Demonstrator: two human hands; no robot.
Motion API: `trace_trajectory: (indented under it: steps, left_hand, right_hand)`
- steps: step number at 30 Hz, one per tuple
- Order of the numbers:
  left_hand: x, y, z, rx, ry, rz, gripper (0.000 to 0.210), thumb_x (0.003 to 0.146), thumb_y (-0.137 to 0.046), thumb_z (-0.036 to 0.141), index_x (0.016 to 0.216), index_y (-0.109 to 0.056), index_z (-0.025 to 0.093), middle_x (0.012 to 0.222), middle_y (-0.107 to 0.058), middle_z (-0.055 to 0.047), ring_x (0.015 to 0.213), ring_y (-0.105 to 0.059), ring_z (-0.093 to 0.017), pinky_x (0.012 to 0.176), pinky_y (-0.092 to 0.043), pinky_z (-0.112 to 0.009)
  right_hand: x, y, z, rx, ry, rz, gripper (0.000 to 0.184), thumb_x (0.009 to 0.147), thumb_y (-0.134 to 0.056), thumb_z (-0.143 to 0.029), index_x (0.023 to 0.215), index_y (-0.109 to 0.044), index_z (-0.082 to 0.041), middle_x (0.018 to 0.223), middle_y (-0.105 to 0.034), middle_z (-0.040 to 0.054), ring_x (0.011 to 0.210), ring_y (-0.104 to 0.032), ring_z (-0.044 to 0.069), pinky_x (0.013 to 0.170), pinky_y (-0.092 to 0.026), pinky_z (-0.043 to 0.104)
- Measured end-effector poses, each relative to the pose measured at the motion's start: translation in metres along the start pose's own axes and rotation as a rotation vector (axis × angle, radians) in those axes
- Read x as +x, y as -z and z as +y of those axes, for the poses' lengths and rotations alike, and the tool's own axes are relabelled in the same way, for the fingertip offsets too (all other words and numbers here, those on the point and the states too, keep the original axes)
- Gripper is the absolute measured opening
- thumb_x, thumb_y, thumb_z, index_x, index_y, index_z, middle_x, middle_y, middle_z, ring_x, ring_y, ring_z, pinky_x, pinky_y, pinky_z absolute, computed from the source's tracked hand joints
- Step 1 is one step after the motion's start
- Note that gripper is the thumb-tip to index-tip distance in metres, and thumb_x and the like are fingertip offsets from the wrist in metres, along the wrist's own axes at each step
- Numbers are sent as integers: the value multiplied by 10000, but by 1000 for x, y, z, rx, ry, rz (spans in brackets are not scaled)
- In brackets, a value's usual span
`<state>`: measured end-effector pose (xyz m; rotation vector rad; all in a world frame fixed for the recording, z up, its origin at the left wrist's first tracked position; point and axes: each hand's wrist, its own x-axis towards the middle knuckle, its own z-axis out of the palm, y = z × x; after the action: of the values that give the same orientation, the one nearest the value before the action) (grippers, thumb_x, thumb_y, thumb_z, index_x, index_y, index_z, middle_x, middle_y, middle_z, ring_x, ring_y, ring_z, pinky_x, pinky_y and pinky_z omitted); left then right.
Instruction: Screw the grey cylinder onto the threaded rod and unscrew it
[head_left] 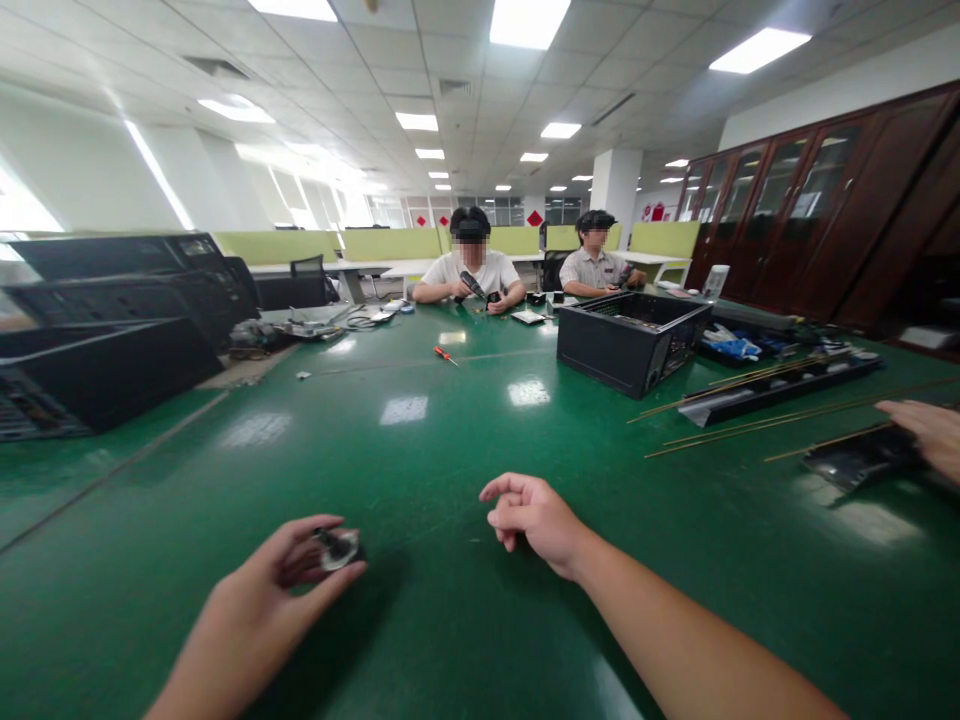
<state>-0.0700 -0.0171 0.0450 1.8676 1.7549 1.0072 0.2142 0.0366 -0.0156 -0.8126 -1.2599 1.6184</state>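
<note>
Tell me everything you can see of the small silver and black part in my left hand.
The small silver and black part is compact, with a pale, metallic-looking face and darker portions beside it; blur hides its finer details and any markings. It sits between the thumb and fingers of your left hand, which partly cover it, and appears raised above the glossy green tabletop. Your right hand is well apart from it.

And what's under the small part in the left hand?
The left hand has its thumb below the small part; the part's underside and whatever touches it are covered, so unseen.
</note>
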Motion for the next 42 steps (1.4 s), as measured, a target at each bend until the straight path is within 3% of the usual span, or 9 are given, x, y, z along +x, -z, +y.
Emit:
trace_trajectory:
  steps: [2,5,8,12,20,30,42]
  left_hand:
    - [10,-32,20,-51,-34,-171,420,728,-737,470,1031,-636,198,944,-749,-57,825,-707,-251,810,-560,-371]
    - [18,-73,41,-64,-145,-270,314,742,-728,361,1008,-685,199,994,-729,-58,886,-677,-243,815,-525,-351]
    - [19,-90,42,-76,-238,-351,268,789,-688,336,1030,-705,219,990,-712,-50,914,-648,-230,811,-489,-329]
    - [13,-88,31,-135,-254,-435,279,800,-676,322,1061,-692,225,990,-708,-40,916,-641,-221,829,-473,-315]
    - [10,-88,30,-246,-130,-432,191,741,-720,310,883,-678,189,830,-705,-18,799,-643,-209,730,-473,-286]
    - [11,-90,30,-247,-109,-426,196,709,-737,293,856,-673,179,799,-691,-12,770,-627,-205,707,-451,-287]
    - [10,-90,29,-258,-124,-425,213,709,-746,290,873,-680,170,808,-681,-13,780,-615,-197,718,-442,-284]
  right_hand:
    - [1,11,-2,-11,22,5,378,608,-647,-132,976,-566,-166,655,-607,-42,535,-530,105,542,-414,230]
    - [0,24,-1,-132,101,15,483,536,-559,-47,994,-517,-195,865,-618,-13,646,-561,106,590,-422,222]
    - [-5,24,2,-332,177,-64,542,538,-525,-23,1045,-499,-212,1010,-603,12,745,-584,118,625,-423,220]
    - [-15,8,2,-664,297,-145,572,594,-609,-49,1128,-529,-239,1019,-644,8,811,-588,149,719,-454,253]
    - [-23,-2,-3,-862,364,-74,318,654,-675,-129,945,-590,-229,847,-625,-5,738,-575,162,682,-442,255]
    - [-26,0,-8,-885,414,-33,308,673,-695,-129,956,-629,-229,864,-636,1,756,-603,165,711,-458,263]
    - [-24,0,0,-910,495,-78,198,726,-694,-160,915,-688,-220,869,-692,10,787,-646,164,731,-468,253]
